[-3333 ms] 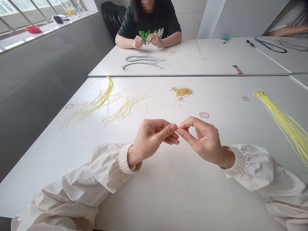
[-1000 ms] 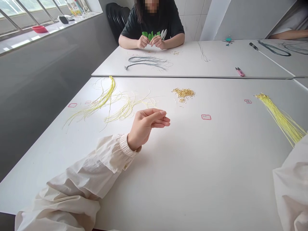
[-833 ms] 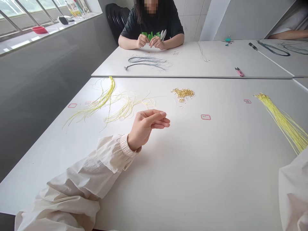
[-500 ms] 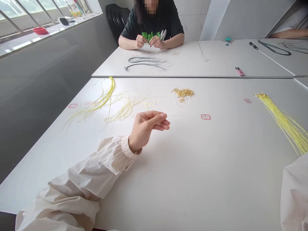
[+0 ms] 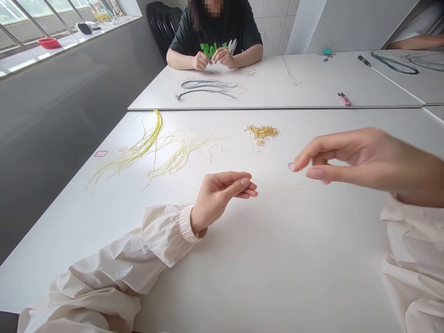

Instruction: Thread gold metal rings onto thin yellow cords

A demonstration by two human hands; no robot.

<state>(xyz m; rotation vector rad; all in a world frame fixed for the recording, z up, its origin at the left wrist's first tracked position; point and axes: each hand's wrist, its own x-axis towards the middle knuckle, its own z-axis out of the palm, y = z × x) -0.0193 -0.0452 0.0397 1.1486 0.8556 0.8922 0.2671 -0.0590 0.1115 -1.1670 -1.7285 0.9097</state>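
My left hand [image 5: 225, 194], near the middle of the white table [image 5: 277, 268], pinches a thin yellow thread [image 5: 255, 180] between thumb and forefinger; its fine end sticks out to the right. At the right, my right hand [image 5: 354, 159] is above the table with thumb and forefinger apart, holding nothing that shows. A faint thread runs just below its fingertips. Behind the hands lies a pile of small gold hooks [image 5: 262, 132]. Loose yellow threads [image 5: 176, 157] and a yellow bundle [image 5: 155, 134] spread out at the left.
Across the table a person in a dark shirt [image 5: 217, 34] works with both hands. Near them lie dark cords [image 5: 208, 88] and pink snips [image 5: 344, 99]. A black-handled tool [image 5: 364, 60] and teal clip [image 5: 327, 52] are farther back. The wall and windowsill border the left.
My right hand has come into view from the right and covers where the right yellow bundle lay. My left hand has moved slightly right and nearer, still pinching. The view has shifted a little.
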